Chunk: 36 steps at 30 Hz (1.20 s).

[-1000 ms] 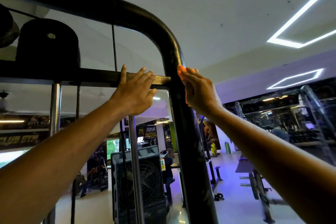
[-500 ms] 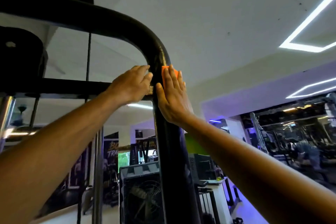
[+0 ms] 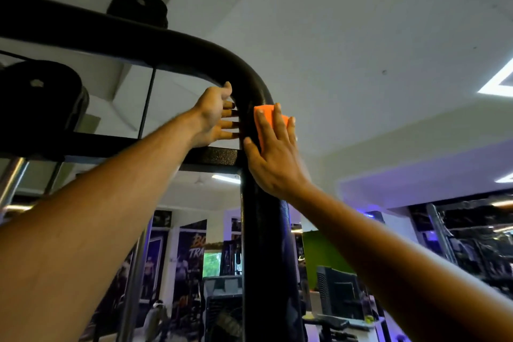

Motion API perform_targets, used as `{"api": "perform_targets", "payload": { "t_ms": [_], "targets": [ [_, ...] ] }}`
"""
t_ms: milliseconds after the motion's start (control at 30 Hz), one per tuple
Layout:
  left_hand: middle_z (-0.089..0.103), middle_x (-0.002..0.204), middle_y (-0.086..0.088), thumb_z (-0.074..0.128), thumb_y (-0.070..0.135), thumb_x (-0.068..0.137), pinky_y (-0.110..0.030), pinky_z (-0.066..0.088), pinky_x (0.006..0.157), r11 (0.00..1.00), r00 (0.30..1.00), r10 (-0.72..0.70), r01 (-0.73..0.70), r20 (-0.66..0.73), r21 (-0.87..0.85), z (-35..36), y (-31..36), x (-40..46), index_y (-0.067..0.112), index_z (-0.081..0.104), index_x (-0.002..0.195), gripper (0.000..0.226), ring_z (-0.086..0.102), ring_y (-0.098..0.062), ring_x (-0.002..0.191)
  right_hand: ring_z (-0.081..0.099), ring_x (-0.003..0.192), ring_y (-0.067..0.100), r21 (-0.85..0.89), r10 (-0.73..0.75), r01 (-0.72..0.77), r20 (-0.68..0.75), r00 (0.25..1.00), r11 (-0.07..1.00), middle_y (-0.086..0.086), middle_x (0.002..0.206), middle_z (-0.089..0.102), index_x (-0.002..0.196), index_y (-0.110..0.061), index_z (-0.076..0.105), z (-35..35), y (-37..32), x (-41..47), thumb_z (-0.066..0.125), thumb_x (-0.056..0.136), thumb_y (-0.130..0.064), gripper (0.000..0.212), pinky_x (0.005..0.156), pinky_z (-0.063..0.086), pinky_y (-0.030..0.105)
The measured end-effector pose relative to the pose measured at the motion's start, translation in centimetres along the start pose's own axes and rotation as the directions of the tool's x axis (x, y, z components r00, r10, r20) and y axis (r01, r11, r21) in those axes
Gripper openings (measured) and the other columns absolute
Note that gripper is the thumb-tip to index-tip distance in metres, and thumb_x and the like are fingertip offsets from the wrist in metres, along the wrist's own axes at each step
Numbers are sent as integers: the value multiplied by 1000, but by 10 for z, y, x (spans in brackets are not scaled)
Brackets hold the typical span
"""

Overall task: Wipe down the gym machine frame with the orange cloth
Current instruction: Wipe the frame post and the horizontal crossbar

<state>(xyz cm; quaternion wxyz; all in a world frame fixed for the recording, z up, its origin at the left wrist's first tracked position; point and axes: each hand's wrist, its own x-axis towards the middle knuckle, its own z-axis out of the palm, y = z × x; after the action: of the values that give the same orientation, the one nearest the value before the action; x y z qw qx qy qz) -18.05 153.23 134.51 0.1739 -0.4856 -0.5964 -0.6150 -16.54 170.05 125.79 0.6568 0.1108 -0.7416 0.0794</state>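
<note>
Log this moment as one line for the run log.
step: wiping frame bend | right hand: flat, presses orange cloth on black post | left hand: fingers touching post, bracing | crossbar: below left hand

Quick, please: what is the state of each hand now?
Left hand: open, fingers touching the frame.
Right hand: open, pressing the orange cloth flat against it.

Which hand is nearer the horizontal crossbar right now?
Left. The left hand rests on the frame's upright just above the crossbar; the right hand presses the orange cloth on the upright's far side.
</note>
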Motion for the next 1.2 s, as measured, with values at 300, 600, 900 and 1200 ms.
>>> {"api": "perform_targets", "payload": {
  "t_ms": [300,600,900,1200],
  "targets": [
    [68,139,-15,18,72,109,-52,59,95,992,995,-58,66,79,-111,-33,-12,18,12,57,145,81,68,-35,125,-23,165,31,-146,-126,138,86,988,980,-6,182,-15,175,-32,0,-14,-8,34,31,115,-59,73,133,0,57],
    [68,139,-14,14,74,107,-57,56,104,992,984,-47,66,170,-112,-38,-13,17,9,52,152,88,65,-36,129,-19,166,33,-308,-109,150,146,983,940,0,182,-13,174,-29,18,-28,-23,49,29,115,-58,67,135,5,61],
    [67,142,-14,14,76,106,-51,59,95,994,976,-19,42,216,-102,-38,-14,18,8,51,155,92,65,-36,129,-26,164,28,-240,-63,88,109,992,967,-4,179,-24,175,-31,2,-16,-28,-9,30,113,-61,74,133,-3,52],
    [68,140,-10,17,76,107,-53,58,96,997,969,-6,26,249,-75,-40,-18,24,11,56,149,87,65,-33,127,-23,166,29,-282,-62,85,89,994,956,-2,182,-15,175,-27,11,-14,-44,2,36,114,-59,73,133,-3,52]
  ]
}}
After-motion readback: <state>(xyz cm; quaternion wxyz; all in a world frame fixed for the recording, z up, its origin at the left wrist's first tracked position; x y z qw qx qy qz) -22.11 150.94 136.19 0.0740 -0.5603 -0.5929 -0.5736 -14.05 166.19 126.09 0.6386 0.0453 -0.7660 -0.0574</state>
